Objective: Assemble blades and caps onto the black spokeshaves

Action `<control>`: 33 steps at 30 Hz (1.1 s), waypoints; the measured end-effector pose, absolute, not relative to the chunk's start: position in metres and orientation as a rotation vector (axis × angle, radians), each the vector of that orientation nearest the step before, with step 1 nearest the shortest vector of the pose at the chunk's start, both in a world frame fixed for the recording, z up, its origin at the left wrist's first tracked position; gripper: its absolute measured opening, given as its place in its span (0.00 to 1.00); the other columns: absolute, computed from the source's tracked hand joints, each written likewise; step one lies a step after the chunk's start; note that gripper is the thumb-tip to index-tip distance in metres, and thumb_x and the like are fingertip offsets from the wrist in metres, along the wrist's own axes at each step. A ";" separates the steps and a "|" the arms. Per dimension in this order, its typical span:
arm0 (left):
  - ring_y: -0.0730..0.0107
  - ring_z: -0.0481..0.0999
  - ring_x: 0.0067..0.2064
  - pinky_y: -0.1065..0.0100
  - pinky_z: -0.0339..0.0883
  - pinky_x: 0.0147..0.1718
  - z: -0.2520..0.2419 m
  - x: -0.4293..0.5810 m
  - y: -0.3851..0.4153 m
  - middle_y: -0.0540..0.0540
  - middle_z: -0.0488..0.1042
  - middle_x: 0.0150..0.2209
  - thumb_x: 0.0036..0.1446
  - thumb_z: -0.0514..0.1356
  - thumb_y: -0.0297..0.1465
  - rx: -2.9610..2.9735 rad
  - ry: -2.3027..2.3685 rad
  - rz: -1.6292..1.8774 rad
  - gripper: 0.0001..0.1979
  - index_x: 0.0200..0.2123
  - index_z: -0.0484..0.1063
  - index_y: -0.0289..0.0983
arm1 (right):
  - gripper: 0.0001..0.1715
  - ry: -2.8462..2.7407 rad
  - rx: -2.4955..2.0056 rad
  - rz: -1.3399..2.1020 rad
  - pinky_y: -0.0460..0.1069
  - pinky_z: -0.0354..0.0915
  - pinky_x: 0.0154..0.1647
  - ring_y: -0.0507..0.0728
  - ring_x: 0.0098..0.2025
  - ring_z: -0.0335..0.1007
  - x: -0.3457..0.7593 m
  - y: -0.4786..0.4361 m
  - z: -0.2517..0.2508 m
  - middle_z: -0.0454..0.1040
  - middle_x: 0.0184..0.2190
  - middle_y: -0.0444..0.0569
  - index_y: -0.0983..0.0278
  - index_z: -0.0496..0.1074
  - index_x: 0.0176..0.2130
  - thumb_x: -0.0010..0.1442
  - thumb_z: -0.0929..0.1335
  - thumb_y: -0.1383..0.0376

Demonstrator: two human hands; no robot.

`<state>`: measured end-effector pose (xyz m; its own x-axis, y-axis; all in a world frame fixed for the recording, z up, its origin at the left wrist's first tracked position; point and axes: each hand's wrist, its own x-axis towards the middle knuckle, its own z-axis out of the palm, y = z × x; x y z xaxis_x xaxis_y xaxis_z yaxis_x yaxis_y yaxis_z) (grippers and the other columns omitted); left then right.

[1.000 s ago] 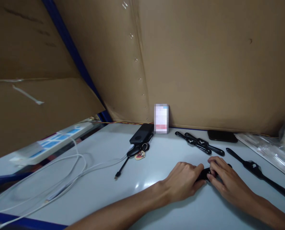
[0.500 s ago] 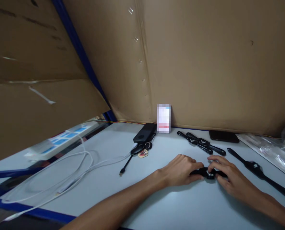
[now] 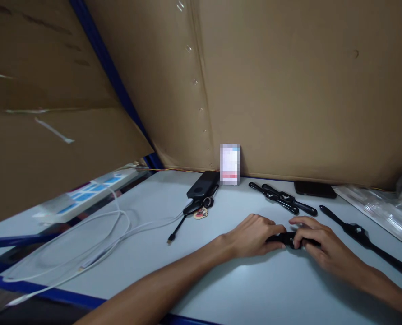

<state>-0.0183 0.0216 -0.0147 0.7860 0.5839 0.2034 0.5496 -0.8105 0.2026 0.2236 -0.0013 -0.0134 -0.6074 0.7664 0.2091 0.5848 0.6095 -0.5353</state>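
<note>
A black smartwatch (image 3: 289,239) with its strap lies on the white table (image 3: 146,266) between my two hands. My left hand (image 3: 255,234) curls its fingers round the watch's left strap. My right hand (image 3: 317,241) pinches the watch body and right strap with thumb and fingers. Two more black watches (image 3: 282,198) lie side by side just behind my hands. Another black watch (image 3: 359,234) lies stretched out to the right.
A black power bank (image 3: 201,186) with a key ring (image 3: 200,212) and black cable sits mid-table. A black phone (image 3: 314,189) lies at the back. White cables (image 3: 95,239) and a power strip (image 3: 85,198) are on the left. Cardboard walls (image 3: 288,90) enclose the table.
Both hands have shifted slightly on the watch; my right fingers now close over its body, which showed half a second ago. The view has moved a little.
</note>
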 end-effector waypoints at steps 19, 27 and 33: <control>0.63 0.79 0.34 0.65 0.64 0.32 -0.018 -0.021 0.022 0.48 0.79 0.36 0.69 0.56 0.40 2.766 0.917 0.383 0.14 0.53 0.73 0.41 | 0.25 -2.384 -1.017 0.506 0.62 0.64 0.59 0.60 0.59 0.65 0.221 -0.005 -0.005 0.70 0.55 0.53 0.60 0.78 0.41 0.57 0.62 0.83; 0.64 0.78 0.34 0.66 0.63 0.31 -0.019 -0.020 0.023 0.48 0.79 0.36 0.70 0.55 0.41 2.777 0.913 0.390 0.15 0.53 0.72 0.42 | 0.07 -2.285 -1.122 0.376 0.61 0.66 0.54 0.61 0.52 0.67 0.217 -0.007 -0.004 0.73 0.48 0.52 0.62 0.76 0.42 0.63 0.69 0.70; 0.65 0.77 0.33 0.66 0.61 0.30 -0.018 -0.019 0.021 0.48 0.79 0.34 0.70 0.55 0.40 2.778 0.926 0.364 0.14 0.51 0.73 0.41 | 0.04 -2.341 -1.093 0.416 0.57 0.67 0.45 0.59 0.41 0.68 0.210 -0.012 -0.003 0.74 0.34 0.47 0.61 0.77 0.38 0.60 0.72 0.70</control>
<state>-0.0185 0.0213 -0.0177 0.7747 0.6087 0.1711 0.5620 -0.7869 0.2550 0.2101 -0.0116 -0.0026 -0.5398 0.7767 0.3246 0.6173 0.6274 -0.4747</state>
